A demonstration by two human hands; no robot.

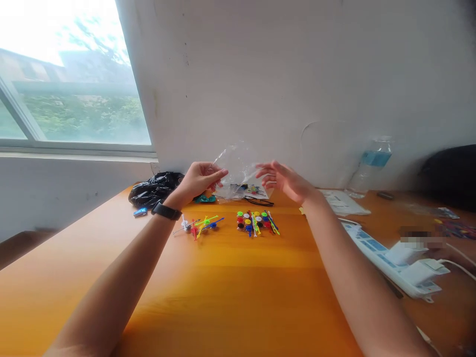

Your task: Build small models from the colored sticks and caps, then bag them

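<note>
My left hand (pixel 199 182) pinches one edge of a clear plastic bag (pixel 237 166) and holds it up above the back of the orange table (pixel 230 287). A black band sits on that wrist. My right hand (pixel 284 179) is beside the bag's other side with its fingers spread, touching or almost touching the plastic. Below the hands lie two small piles of coloured plastic pieces: sticks and a few discs (pixel 199 225) on the left, and round caps with sticks (pixel 256 222) on the right. More small parts (pixel 250 191) rest under the bag by the wall.
A crumpled black bag (pixel 154 189) lies at the back left. A water bottle (pixel 372 166) stands by the wall on the right, near papers (pixel 344 202). A white power strip (pixel 394 260) with plugs and cables runs along the right side. A dark bag (pixel 451 173) sits far right.
</note>
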